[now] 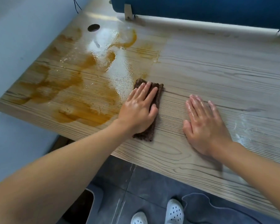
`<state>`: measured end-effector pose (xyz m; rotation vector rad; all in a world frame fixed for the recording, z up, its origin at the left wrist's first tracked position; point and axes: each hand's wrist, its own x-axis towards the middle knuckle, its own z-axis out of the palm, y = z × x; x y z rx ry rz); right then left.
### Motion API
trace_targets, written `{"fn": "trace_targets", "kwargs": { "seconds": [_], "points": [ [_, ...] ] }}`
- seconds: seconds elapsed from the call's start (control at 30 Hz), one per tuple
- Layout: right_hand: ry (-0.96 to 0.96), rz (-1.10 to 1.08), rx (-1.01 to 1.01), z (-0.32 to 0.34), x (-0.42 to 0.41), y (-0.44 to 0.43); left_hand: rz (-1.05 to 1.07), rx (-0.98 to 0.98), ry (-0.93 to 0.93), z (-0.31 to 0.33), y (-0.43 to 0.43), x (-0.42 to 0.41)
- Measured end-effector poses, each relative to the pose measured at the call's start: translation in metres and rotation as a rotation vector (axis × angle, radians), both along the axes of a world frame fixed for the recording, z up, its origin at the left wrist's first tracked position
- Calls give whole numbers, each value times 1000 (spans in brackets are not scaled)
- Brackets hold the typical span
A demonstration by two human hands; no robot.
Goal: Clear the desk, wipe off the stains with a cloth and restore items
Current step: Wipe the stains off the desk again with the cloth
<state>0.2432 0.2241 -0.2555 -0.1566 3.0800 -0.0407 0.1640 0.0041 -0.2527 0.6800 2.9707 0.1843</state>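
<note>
Half the desk (216, 70) looks clean; we're mid-wipe. L hand (139, 109) presses flat on cloth (146, 135), centre; R hand (205, 120) flat, empty, 3 o'clock. Next: firm strokes toward stains (68, 88), 9–11 o'clock.

I have one view, the head camera, above the near edge of the desk (216, 70), looking forward and down. It sits close, the desk filling the frame up to its far edge.

One cloth (147, 135), two hands (139, 110) (205, 125), two shoes (174, 210) (139, 218).
</note>
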Motion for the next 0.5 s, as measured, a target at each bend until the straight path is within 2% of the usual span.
{"fn": "trace_targets", "kwargs": {
  "seconds": [0.1,0.23,0.3,0.4,0.5],
  "points": [
    [-23,0,7,2,0,0,3,-29,35,-1,5,15],
    [9,-2,29,9,-8,-6,-252,-29,33,3,-11,84],
    [33,-29,-5,13,-21,-15,-312,-20,8,1,-22,82],
    [-5,-49,-112,10,-36,-30,-192,19,25,-1,-24,35],
    [-48,-31,-78,2,-35,-34,-10,-48,19,0,-22,-5]
  ]
}}
